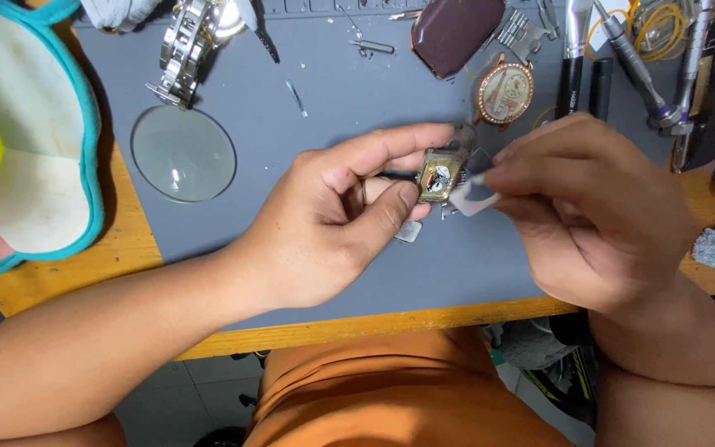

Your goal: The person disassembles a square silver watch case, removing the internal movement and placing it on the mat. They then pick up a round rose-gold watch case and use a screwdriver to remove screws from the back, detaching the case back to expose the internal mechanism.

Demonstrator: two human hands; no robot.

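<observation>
My left hand [337,219] pinches a small rectangular gold watch case [439,175] between thumb and fingers, its open movement facing up, above the grey work mat [324,124]. My right hand [593,203] holds a small pale piece [471,199] at its fingertips, pressed against the case's right edge. Just beyond the case lies a rose-gold watch head [505,93] with a pictured dial.
A round glass lens [184,153] lies left on the mat, a steel bracelet watch [188,45] behind it. A dark maroon pad [454,31], screwdrivers [635,62] and pens crowd the far right. A teal-edged bowl [31,141] sits left on the wooden table [117,248].
</observation>
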